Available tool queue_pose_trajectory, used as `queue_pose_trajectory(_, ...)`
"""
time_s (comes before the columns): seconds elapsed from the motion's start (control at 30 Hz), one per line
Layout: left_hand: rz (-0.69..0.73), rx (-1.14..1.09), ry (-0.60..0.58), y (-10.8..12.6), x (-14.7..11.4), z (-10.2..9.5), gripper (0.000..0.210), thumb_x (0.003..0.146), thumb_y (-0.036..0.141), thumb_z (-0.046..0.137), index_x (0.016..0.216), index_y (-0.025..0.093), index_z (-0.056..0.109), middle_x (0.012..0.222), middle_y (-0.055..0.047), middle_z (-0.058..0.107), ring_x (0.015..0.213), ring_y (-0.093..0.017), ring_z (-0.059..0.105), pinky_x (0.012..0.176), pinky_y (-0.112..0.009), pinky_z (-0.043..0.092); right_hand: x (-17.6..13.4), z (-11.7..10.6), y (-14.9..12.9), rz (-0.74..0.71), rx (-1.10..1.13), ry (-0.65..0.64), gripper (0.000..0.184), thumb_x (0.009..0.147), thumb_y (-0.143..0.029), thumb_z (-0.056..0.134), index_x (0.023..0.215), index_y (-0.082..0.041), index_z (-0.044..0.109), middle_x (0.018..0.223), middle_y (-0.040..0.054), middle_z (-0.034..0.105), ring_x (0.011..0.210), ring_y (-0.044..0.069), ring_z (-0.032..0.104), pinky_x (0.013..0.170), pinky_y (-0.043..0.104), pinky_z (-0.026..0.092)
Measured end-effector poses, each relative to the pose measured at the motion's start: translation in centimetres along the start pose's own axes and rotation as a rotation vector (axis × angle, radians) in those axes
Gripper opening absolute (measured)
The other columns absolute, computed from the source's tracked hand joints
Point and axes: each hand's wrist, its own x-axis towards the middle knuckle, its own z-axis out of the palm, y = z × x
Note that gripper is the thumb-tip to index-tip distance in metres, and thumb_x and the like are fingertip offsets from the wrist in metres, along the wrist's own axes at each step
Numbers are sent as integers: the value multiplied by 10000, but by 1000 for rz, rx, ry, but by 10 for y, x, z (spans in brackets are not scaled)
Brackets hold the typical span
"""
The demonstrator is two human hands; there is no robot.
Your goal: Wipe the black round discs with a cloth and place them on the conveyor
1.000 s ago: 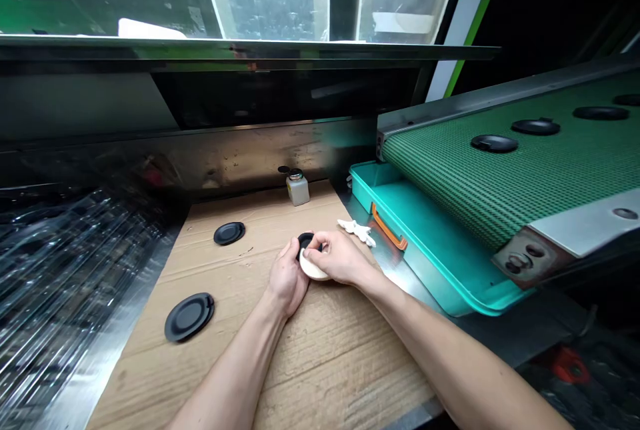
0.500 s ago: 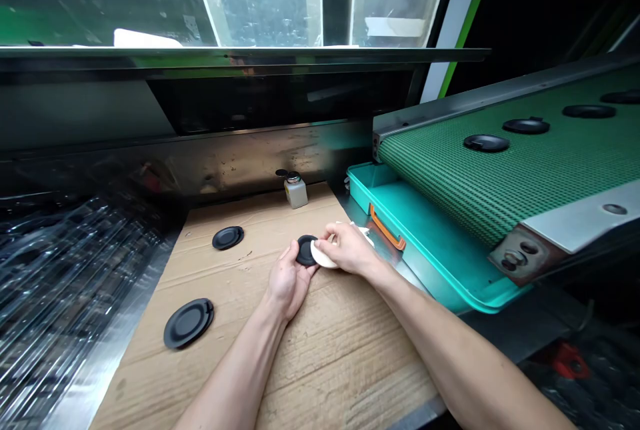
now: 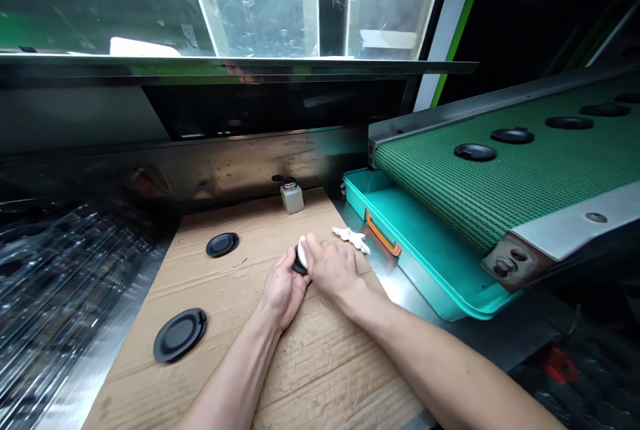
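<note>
My left hand (image 3: 284, 289) is closed on a round black disc (image 3: 299, 263), held just above the cardboard sheet (image 3: 320, 363). My right hand (image 3: 331, 269) pinches a white pad (image 3: 303, 251) and presses it against the disc's face. The pad and my right fingers hide most of that disc. Two more black discs lie on the cardboard to the left: a smaller disc (image 3: 223, 245) farther back and a larger disc (image 3: 180, 335) nearer me. Beyond my hands stands a small whitish bottle (image 3: 292, 197) with its lid flipped up.
On the right, a green conveyor belt (image 3: 450, 183) carries several black discs. A teal tray (image 3: 430, 297) with an orange handle (image 3: 383, 233) sits partly under it. Crumpled white scraps (image 3: 351, 239) lie at the cardboard's right edge. Clear plastic wrapping (image 3: 55, 303) is piled at left.
My right hand has moved left, bringing the white pad across the held disc and covering more of it. The white scraps behind it now show fully. The whole view has shifted slightly.
</note>
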Motion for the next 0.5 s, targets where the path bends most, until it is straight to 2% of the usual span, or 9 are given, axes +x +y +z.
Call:
queue_pose_trajectory(0.07, -5, 20, -28, 0, -1, 1, 202, 893, 237, 524, 980, 112, 656, 1053, -123, 701, 1029, -232, 637, 916, -391, 512, 2, -3, 1, 44, 3, -20, 413, 1002, -434, 180, 1114, -250, 532, 803, 71, 670, 711, 202, 636, 650, 267, 367)
queue_pose_trajectory(0.2, 8, 35, -35, -1, -3, 4, 198, 893, 252, 532, 953, 115, 662, 999, -110, 715, 1010, -226, 643, 921, -378, 504, 5, -7, 1, -1, 21, -36, 414, 994, -469, 187, 1121, -276, 531, 804, 57, 674, 719, 204, 637, 649, 268, 364)
queue_pose_trajectory(0.3, -1, 48, -50, -1, -4, 5, 214, 899, 264, 524, 949, 109, 663, 1002, -118, 713, 1021, -228, 638, 933, -380, 497, 4, -7, 0, 63, 17, -54, 417, 995, -468, 180, 1091, -282, 541, 808, 57, 681, 725, 206, 636, 659, 274, 371)
queue_pose_trajectory(0.43, 27, 25, -11, -1, -2, 5, 190, 895, 237, 525, 933, 111, 663, 1020, -117, 709, 1034, -223, 636, 953, -381, 491, 3, -6, 1, 49, 47, -62, 410, 989, -488, 195, 1082, -297, 545, 807, 51, 687, 725, 213, 636, 677, 295, 387)
queue_pose_trajectory(0.5, 31, 8, -2, -1, -1, 4, 190, 896, 227, 517, 949, 113, 660, 1044, -119, 703, 1043, -225, 634, 957, -398, 494, 2, -5, 0, 104, 49, -85, 405, 990, -473, 204, 1072, -288, 555, 817, 60, 690, 743, 219, 641, 680, 302, 394)
